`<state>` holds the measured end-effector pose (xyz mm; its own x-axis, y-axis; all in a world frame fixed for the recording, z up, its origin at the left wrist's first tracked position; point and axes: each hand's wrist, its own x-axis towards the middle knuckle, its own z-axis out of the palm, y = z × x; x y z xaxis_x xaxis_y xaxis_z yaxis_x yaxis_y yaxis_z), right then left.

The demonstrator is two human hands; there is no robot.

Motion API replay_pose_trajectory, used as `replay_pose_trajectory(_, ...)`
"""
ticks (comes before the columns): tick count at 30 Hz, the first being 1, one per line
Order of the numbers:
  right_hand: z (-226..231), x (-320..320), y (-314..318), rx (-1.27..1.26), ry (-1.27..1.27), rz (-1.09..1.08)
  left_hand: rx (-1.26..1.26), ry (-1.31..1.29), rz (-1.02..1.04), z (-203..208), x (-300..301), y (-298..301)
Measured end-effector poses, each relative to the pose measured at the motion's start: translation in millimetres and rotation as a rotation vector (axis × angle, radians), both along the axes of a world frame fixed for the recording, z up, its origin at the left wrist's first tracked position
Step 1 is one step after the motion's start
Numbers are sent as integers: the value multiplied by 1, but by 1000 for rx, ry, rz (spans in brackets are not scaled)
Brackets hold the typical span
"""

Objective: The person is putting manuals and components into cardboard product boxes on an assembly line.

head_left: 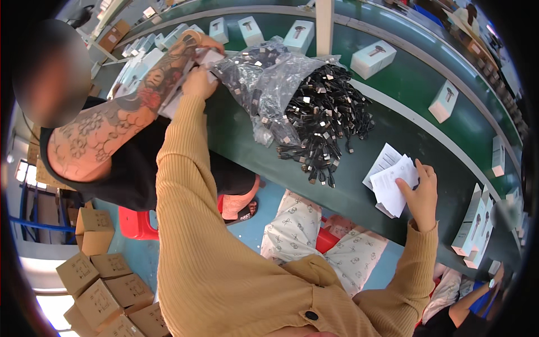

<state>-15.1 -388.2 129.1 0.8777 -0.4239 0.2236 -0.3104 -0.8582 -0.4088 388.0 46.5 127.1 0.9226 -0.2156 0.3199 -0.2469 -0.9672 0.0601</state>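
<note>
My left hand (200, 84) reaches far to the left, its fingers curled beside a co-worker's tattooed forearm (120, 115) and white papers (210, 58). What sits in those fingers is hard to make out. On the right, my right hand (421, 194) grips a fanned bundle of white paper leaflets (393, 182) by its right edge, thumb on top. Between my hands, a clear plastic bag (266, 84) lies on its side with a heap of black USB cables (331, 109) spilling out onto the green table (247, 143).
White boxes with a device pictured (373, 59) stand along the green conveyor (412, 70) behind a raised rail. More white boxes (474, 227) are grouped at the right. A post (324, 28) rises behind the bag. Cardboard boxes (98, 303) and a red stool (135, 223) are at lower left.
</note>
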Motion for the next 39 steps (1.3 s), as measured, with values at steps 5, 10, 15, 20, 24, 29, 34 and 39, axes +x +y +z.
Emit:
replay_pose_trajectory(5,13,12,4,61,9,11,179,-50,392,-64,35,90)
replay_pose_trajectory(10,8,5,0,38,-158,-50,289,106,176,-25,-13,71)
replay_pose_trajectory(15,5,-2,-22,313,-179,-3,-84,203,-22,12,-140,36)
replay_pose_trajectory(20,20,-23,-36,485,-228,96,-988,456,-294,39,-274,4)
replay_pose_trajectory(24,72,-61,-8,638,-416,141,-1285,736,-512,16,-345,-39)
replay_pose_trajectory(29,129,-88,39,217,-444,606,-1273,898,-726,-9,-380,-78)
replay_pose_trajectory(34,122,-76,69,-1,-279,863,-1194,918,-805,-21,-398,-105)
replay_pose_trajectory(39,95,-54,94,53,-111,878,-1071,942,-832,-29,-404,-112)
